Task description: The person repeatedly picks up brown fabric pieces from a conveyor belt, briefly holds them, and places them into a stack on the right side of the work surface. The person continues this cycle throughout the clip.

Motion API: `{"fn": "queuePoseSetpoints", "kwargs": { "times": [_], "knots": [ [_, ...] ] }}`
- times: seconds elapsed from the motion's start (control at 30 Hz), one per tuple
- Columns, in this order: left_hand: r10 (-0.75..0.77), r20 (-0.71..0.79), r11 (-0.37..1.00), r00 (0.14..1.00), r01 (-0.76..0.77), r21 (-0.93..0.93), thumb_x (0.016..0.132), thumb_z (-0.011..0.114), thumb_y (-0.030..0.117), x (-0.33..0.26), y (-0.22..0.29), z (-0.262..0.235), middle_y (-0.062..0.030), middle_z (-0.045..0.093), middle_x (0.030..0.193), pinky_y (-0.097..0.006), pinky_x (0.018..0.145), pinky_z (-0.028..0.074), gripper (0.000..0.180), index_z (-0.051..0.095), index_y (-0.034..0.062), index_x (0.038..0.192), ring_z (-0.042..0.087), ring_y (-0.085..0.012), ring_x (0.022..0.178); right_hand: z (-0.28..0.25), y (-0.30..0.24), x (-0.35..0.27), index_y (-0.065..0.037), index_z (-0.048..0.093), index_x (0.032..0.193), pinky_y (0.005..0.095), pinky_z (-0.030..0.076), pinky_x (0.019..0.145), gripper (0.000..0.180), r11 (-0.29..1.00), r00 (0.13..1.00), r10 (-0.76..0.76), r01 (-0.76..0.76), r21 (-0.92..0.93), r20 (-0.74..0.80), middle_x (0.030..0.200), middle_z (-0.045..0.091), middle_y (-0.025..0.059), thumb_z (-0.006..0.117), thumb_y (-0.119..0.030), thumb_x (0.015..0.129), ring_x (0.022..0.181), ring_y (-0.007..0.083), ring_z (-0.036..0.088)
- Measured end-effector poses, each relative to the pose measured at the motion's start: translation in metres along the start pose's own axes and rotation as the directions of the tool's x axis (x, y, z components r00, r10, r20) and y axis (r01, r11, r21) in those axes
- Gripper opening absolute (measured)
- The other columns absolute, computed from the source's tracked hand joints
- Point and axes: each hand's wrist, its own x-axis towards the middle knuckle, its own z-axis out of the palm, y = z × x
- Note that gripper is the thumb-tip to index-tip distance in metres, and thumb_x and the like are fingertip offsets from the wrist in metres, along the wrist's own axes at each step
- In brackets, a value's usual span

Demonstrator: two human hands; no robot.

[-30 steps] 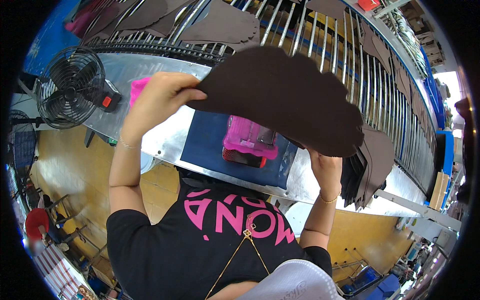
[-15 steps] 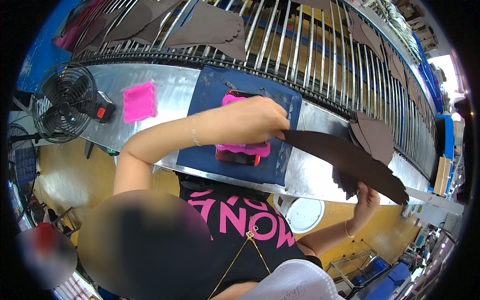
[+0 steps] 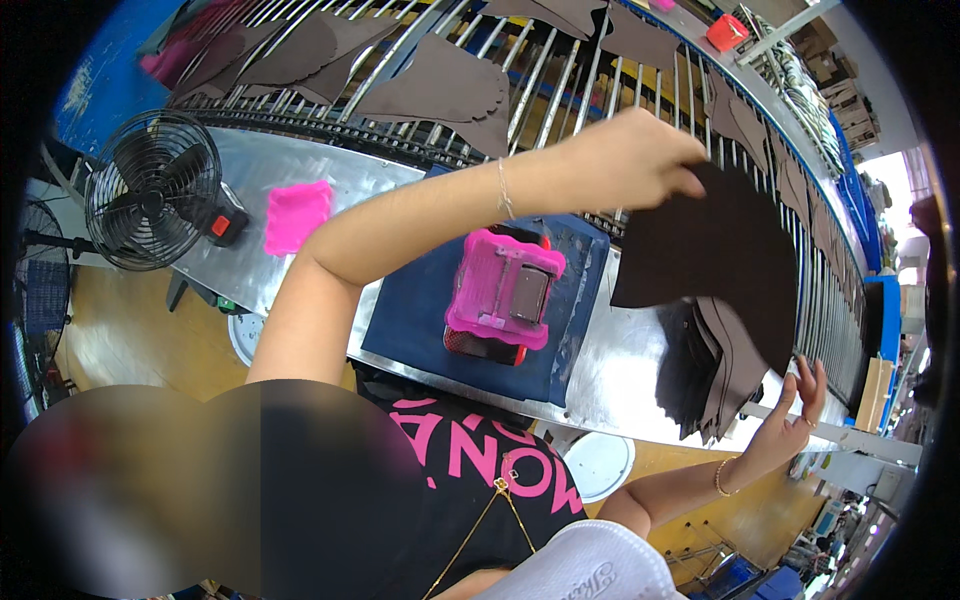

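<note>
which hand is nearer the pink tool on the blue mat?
Left. The left hand is up and right of the pink tool, gripping a dark sheet; the right hand is farther, by the stack.

No signs or clear screens from where I stand. Pkgs only at the far edge: a small red box (image 3: 726,30) at top right beyond the roller rack, w/ brown cardboard cartons (image 3: 822,60) stacked just behind it. The grey rectangular panel (image 3: 529,292) on the pink device mid-bench could be a screen or label, can't tell.
</note>
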Motion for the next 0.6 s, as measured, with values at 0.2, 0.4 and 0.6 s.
{"fn": "queuePoseSetpoints", "kwargs": {
  "times": [0.2,0.4,0.6],
  "knots": [
    [-0.648,-0.124,0.602,0.751,0.406,-0.688,0.091,0.048,0.006,-0.037,-0.123,-0.028,-0.018,0.056,0.094,-0.028,0.043,0.052,0.039,0.03,0.0004,0.125,0.063,-0.021,0.054,0.009,0.101,-0.008,-0.01,0.055,0.121,0.0342,0.045,0.084,0.037,0.895,0.918,0.389,-0.397,-0.204,-0.077,0.11,0.062,0.0118,0.057,-0.029,0.089,0.095,0.0234,0.059],
    [-0.857,-0.283,0.376,0.43,0.146,-0.915,0.089,0.032,-0.008,-0.065,-0.22,-0.034,-0.0252,0.039,0.119,-0.038,0.063,0.061,0.045,0.013,0.0062,0.127,0.065,-0.0353,0.08,0.026,0.257,-0.074,-0.005,0.057,0.117,0.0427,0.043,0.085,0.047,0.7,0.847,0.529,-0.406,-0.587,0.045,0.114,0.058,0.0214,0.058,-0.04,0.086,0.1,0.037,0.056],
    [-0.901,-0.363,0.361,0.237,-0.054,-0.931,0.08,0.027,-0.014,-0.079,-0.274,-0.028,-0.0239,0.036,0.116,-0.041,0.059,0.06,0.043,0.018,0.0051,0.118,0.064,-0.0389,0.075,0.036,0.293,-0.098,0.007,0.058,0.109,0.0439,0.043,0.086,0.052,0.708,0.792,0.605,-0.491,-0.508,0.078,0.11,0.059,0.0245,0.054,-0.041,0.088,0.101,0.0386,0.055]
  ]
}}
